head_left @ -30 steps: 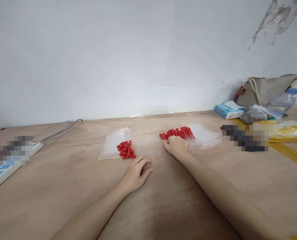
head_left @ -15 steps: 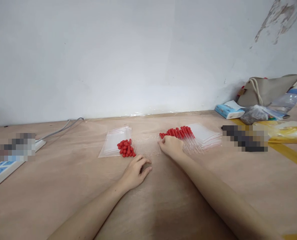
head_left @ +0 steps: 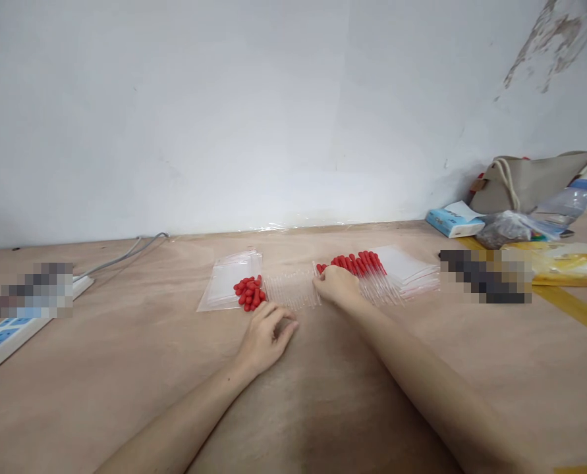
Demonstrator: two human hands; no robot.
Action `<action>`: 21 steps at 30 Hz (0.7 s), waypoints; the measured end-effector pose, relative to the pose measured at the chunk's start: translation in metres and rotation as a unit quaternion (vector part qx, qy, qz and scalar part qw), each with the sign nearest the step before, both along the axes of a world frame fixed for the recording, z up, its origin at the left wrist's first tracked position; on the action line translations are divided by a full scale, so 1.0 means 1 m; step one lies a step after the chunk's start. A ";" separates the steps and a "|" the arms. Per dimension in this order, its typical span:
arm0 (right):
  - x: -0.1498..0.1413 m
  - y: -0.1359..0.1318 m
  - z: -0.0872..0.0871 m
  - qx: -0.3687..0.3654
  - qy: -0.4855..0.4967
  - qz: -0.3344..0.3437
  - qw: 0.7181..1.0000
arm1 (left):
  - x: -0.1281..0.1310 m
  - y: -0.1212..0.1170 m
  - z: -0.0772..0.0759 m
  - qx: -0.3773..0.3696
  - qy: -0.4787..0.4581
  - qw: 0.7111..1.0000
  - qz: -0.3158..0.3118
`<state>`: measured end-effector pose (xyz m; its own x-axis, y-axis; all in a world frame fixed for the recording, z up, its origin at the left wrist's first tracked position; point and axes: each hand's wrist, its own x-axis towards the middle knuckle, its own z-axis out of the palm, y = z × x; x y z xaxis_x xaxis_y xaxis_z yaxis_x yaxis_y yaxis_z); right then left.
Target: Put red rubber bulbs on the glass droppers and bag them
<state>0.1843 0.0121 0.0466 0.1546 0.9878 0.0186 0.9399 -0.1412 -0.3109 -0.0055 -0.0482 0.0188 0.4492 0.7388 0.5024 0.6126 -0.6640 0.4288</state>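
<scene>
My left hand (head_left: 266,336) rests on the table with fingers bent and the thumb a little apart, and nothing shows in it. Its knuckles are close to a pile of red rubber dropper bulbs (head_left: 248,291). A row of thin clear tubes (head_left: 289,288) lies just beyond its fingertips. At the right end of that row, my right hand (head_left: 336,284) is closed in a pinch on a clear tube (head_left: 316,271). Its palm covers part of a row of tubes fitted with red bulbs, droppers (head_left: 367,263), lying to the right.
Flat clear bags (head_left: 224,280) lie behind the bulbs, with more bags (head_left: 406,266) beyond the droppers. A power strip (head_left: 6,336) is at left. A tissue pack (head_left: 454,220), a grey bag (head_left: 535,181) and a yellow packet (head_left: 564,263) stand at right, before a white wall.
My right hand has shifted very slightly at the end of the tube row, where an upright-looking tube now shows by its fingertips. My left hand has drawn its thumb and index finger closer together.
</scene>
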 end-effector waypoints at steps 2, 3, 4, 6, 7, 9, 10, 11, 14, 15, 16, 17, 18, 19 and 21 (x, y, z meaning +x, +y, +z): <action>0.010 -0.011 -0.001 0.045 0.004 0.031 0.998 | -0.008 0.010 0.009 0.047 -0.006 0.996 0.072; 0.015 -0.018 -0.002 0.077 0.009 0.057 0.995 | -0.013 0.016 0.014 0.068 -0.003 0.991 0.113; 0.021 -0.025 -0.005 0.108 0.018 0.091 0.990 | -0.018 0.024 0.020 0.081 0.010 0.984 0.156; 0.033 -0.040 -0.012 0.155 0.040 0.158 0.974 | -0.026 0.041 0.031 0.081 0.056 0.967 0.234; 0.037 -0.047 -0.016 0.174 0.050 0.183 0.966 | -0.028 0.049 0.036 0.071 0.086 0.959 0.261; 0.044 -0.060 -0.025 0.215 0.069 0.218 0.949 | -0.028 0.064 0.042 0.036 0.145 0.942 0.300; 0.046 -0.065 -0.029 0.234 0.075 0.227 0.942 | -0.026 0.071 0.044 0.012 0.172 0.935 0.310; 0.048 -0.069 -0.032 0.248 0.078 0.233 0.937 | -0.023 0.076 0.046 -0.012 0.201 0.926 0.318; 0.048 -0.078 -0.039 0.258 0.076 0.232 0.935 | -0.013 0.088 0.047 -0.060 0.278 0.898 0.337; 0.047 -0.079 -0.041 0.256 0.077 0.229 0.936 | -0.010 0.090 0.047 -0.065 0.294 0.891 0.341; 0.045 -0.080 -0.042 0.255 0.081 0.226 0.937 | -0.008 0.091 0.047 -0.067 0.303 0.886 0.343; 0.044 -0.080 -0.043 0.256 0.086 0.222 0.937 | -0.006 0.092 0.047 -0.069 0.308 0.885 0.342; 0.043 -0.080 -0.044 0.258 0.092 0.219 0.937 | -0.005 0.093 0.047 -0.071 0.311 0.885 0.340; 0.042 -0.080 -0.045 0.259 0.098 0.217 0.936 | -0.004 0.094 0.047 -0.074 0.314 0.884 0.337; 0.041 -0.079 -0.046 0.258 0.104 0.214 0.936 | -0.003 0.095 0.046 -0.081 0.319 0.884 0.333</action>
